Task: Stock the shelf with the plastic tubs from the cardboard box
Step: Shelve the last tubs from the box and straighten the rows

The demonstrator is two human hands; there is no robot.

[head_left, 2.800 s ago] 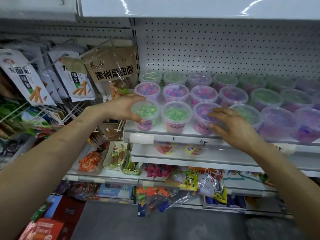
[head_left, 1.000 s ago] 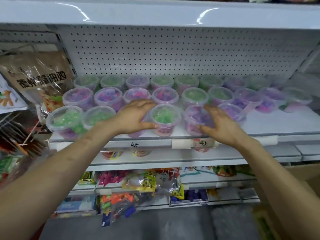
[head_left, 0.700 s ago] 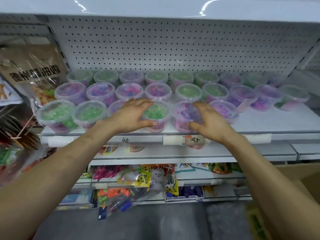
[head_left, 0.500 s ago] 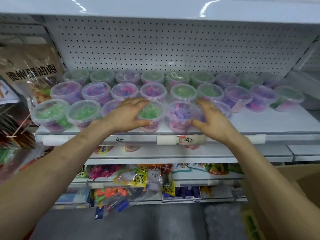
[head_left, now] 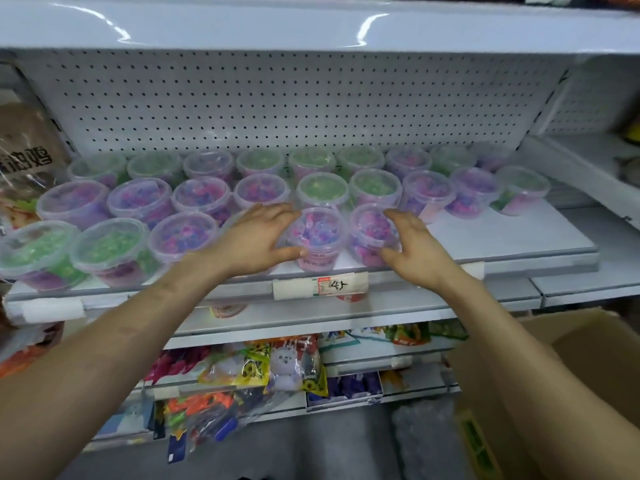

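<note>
Starting at the left, a brown hanging packet [head_left: 27, 157] is seen beside the shelf [head_left: 502, 237], on which clear plastic tubs [head_left: 142, 202] of green and purple pieces are ranged in 3 rows. The left hand [head_left: 256, 242] is laid flat over the front row, its grip wide, with the thumb set against a purple tub [head_left: 317, 233]. Just right of it, a second purple tub [head_left: 369, 230] is touched on its right side by the right hand [head_left: 414, 252], whose grip is wide, fingers loosely spread. A price label [head_left: 323, 285] is fixed to the shelf edge below. The cardboard box [head_left: 588, 362] is seen low at the right.
</note>
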